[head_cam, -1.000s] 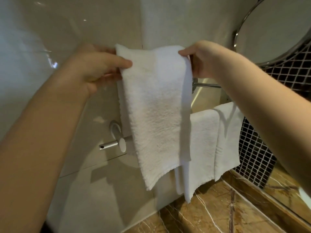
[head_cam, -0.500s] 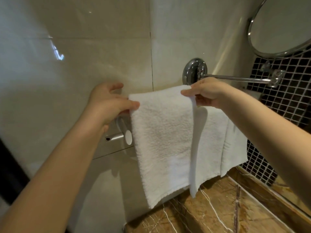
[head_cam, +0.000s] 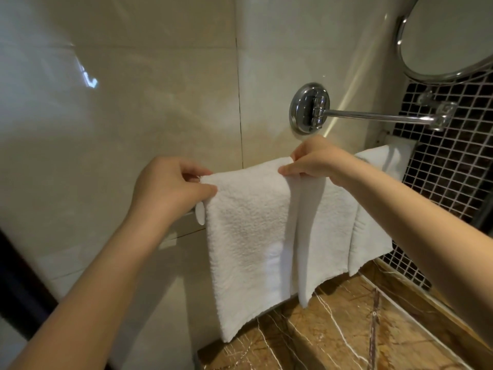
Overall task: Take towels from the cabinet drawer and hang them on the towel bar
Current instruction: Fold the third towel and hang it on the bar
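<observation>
left hand (head_cam: 170, 188) fingers pinch towel (head_cam: 248, 236) corner | right hand (head_cam: 317, 164) likewise | towel bar (head_cam: 200, 216) mostly covered

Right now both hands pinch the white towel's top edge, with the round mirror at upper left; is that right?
Almost: the head view shows the round mirror at upper right; left hand and right hand do pinch the white towel.

The towel (head_cam: 248, 236) is white terry cloth, looped, rough and matt; the next towel (head_cam: 325, 222) looks the same cloth, flatter. The wall tiles (head_cam: 133, 108) are cream, smooth and glossy. The mirror arm (head_cam: 373, 117) and its mount (head_cam: 300, 108) are polished chrome metal. The mosaic (head_cam: 453, 169) is dark and shiny, the counter (head_cam: 346, 332) polished brown stone with white veins
</observation>
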`<state>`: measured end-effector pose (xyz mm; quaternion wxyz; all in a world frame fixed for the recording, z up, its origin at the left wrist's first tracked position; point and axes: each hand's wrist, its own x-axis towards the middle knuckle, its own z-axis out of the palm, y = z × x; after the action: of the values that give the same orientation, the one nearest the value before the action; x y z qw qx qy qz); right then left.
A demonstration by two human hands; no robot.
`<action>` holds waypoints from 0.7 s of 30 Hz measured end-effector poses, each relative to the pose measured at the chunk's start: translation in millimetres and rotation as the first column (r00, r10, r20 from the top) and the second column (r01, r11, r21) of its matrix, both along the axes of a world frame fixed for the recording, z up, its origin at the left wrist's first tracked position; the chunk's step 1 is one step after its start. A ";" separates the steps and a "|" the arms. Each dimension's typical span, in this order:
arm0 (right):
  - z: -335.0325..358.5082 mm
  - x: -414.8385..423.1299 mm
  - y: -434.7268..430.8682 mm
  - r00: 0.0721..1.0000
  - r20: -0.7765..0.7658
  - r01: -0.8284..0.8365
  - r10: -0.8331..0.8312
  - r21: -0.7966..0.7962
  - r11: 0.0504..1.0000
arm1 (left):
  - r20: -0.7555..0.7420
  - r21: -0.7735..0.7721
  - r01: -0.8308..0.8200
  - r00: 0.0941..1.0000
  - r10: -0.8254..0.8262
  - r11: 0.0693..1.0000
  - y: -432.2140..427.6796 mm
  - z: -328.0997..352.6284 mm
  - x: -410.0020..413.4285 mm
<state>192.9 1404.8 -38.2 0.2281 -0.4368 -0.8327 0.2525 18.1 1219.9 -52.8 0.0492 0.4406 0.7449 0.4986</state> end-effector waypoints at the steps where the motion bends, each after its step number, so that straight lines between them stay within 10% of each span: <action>1: -0.8 -0.4 -0.2 1.000 0.015 -0.010 0.010 0.013 1.000 | -0.016 -0.010 -0.010 1.000 0.010 1.000 -0.4 -0.8 0.2; 12: -9.6 5.8 -6.1 1.000 0.022 0.014 -0.022 0.308 0.951 | -0.394 -0.172 -0.062 0.919 -0.011 0.983 -2.6 -2.3 9.9; 17: -15.2 6.9 -23.9 0.909 0.043 -0.409 0.414 0.269 0.872 | -0.440 -0.220 0.071 0.883 -0.164 0.973 -0.6 -0.4 17.9; 21: -25.9 5.5 -26.2 0.888 0.202 -0.459 0.412 0.354 0.815 | -0.526 -0.245 0.084 0.825 -0.206 0.966 -1.0 -2.3 19.9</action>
<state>198.4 1378.6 -64.1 0.1983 -0.1936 -0.9556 0.1004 38.0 1219.0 -55.1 -0.0812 0.6124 0.7405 0.2648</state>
